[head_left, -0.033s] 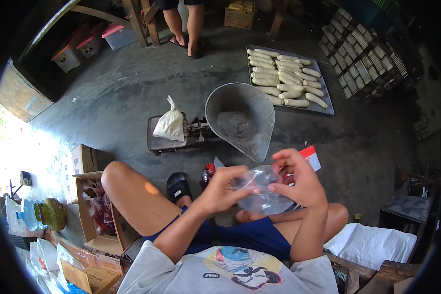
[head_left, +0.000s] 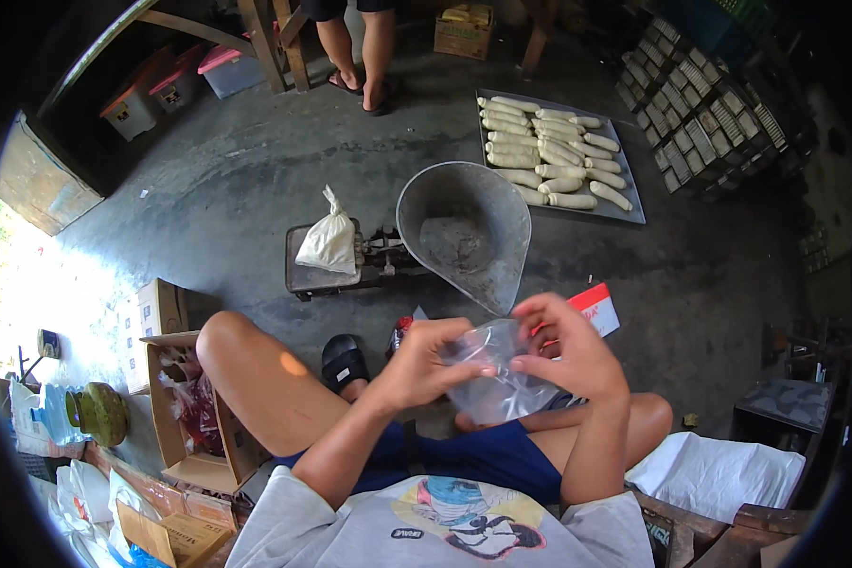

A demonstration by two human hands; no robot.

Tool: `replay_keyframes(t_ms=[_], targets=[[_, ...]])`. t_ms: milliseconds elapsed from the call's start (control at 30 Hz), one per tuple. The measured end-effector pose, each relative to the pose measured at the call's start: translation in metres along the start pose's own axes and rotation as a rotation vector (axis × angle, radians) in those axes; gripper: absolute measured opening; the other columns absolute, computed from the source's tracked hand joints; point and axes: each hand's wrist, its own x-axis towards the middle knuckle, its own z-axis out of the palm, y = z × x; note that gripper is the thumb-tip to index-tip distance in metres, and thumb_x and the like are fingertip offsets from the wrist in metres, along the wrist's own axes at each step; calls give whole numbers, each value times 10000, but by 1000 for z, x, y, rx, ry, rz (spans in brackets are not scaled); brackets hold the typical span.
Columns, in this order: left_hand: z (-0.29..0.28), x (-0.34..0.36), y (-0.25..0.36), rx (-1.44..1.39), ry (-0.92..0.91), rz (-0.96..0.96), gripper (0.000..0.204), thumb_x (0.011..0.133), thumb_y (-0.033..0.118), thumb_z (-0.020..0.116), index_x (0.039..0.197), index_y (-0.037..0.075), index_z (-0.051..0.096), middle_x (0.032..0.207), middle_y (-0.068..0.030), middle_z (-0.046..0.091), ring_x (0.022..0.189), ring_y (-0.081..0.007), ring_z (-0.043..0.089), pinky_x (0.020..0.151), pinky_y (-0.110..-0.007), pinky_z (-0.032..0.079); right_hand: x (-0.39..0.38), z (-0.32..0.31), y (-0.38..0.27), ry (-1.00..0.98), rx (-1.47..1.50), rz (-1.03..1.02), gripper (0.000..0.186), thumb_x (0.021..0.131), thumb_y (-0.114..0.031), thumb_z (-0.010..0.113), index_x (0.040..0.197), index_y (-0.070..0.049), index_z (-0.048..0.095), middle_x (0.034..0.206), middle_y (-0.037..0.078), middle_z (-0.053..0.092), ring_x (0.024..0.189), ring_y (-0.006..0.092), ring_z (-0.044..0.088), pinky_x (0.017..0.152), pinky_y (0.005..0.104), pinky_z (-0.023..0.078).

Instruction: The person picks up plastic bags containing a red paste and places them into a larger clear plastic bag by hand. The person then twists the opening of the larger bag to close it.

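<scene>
Above my lap, a clear plastic bag [head_left: 498, 383] hangs between both hands. My left hand [head_left: 428, 364] pinches its left side between thumb and fingers. At its upper right edge is my right hand [head_left: 570, 348], thumb and curled fingers on the plastic. Just beyond them a metal scale scoop [head_left: 511, 256] tilts on a balance scale [head_left: 381, 254]. On the scale's left plate [head_left: 298, 276] sits a knotted bag of white powder [head_left: 329, 242]. A red and white box [head_left: 596, 308] lies on the floor beyond my right hand. Partly behind my left hand is a dark red packet [head_left: 399, 333].
A tray [head_left: 625, 204] of pale dough rolls lies far right, near stacked metal tins [head_left: 701, 133]. An open carton [head_left: 175, 417] with red bags stands beside my left knee. Another person's legs [head_left: 377, 57] are at the back. White cloth [head_left: 719, 473] lies at my right.
My hands and the clear bag have shifted very slightly to the left. The bag's shape has changed a little, and more of the red and white box shows.
</scene>
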Motion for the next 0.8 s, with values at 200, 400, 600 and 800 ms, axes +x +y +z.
replay_keyframes(t_ms=[200, 400, 600, 800], targets=[[-18, -13, 15, 587, 675, 255, 813, 621, 485, 876, 1159, -13, 523, 1222, -224, 451, 1152, -313, 458, 941, -398, 398, 31, 38, 22, 110, 268, -111, 168, 833, -22, 717, 838, -40, 549, 730, -61, 530, 664, 20, 493, 608, 175, 406], [-14, -9, 18, -241, 434, -218, 221, 918, 155, 645, 1030, -6, 542, 850, -39, 595, 819, -121, 589, 736, -263, 493, 49, 85, 13, 240, 31, -446, 122, 801, 94, 558, 858, -9, 531, 816, 50, 541, 741, 120, 534, 654, 239, 438], [-7, -14, 24, -493, 614, 9, 141, 873, 30, 678, 898, 47, 539, 804, -12, 622, 695, -42, 551, 670, -247, 493, 46, 106, 7, 595, 47, -517, 336, 733, 139, 521, 1025, -12, 586, 1027, 138, 534, 911, 210, 560, 736, 274, 466], [-34, -17, 11, 752, 931, 250, 211, 713, -54, 718, 845, 16, 568, 695, -51, 548, 586, -190, 511, 586, -292, 435, 57, 85, 9, 727, -152, -402, 371, 739, 153, 568, 1070, -14, 581, 944, 119, 571, 840, 233, 558, 726, 328, 471]])
